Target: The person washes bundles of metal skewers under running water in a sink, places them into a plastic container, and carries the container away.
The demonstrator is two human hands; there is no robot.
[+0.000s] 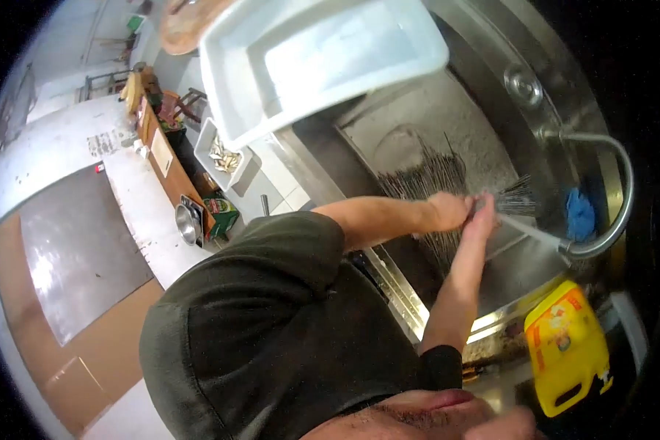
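Your left hand (447,211) and right hand (482,213) meet within the hollow of the sink (315,172), fingers wrapped round the gathered part of a bundle of rods (425,176); exactly how each fingertip sits, you cannot tell from this view. The rods, inside the sink, are long, thin and straight, dark grey, with the look of dull metal wire. On one side of your hands they spread in a ragged fan, tips uneven like bristles; on the other a shorter tuft pokes out toward the sink's spout. Beneath them the sink shows a matte, pale grey patch with a faint ring, while its steel rim catches the light. The curved, shiny spout (627,183) arches over the sink, and a pale streak, water or tube, runs from its mouth to your hands. Crumpled blue cloth (579,214) lies at the sink's spout side. Just outside the sink is a smooth yellow jug (565,341) with orange print and a moulded handle; a milky, rectangular tub (235,95) overlaps the sink's opposite end.
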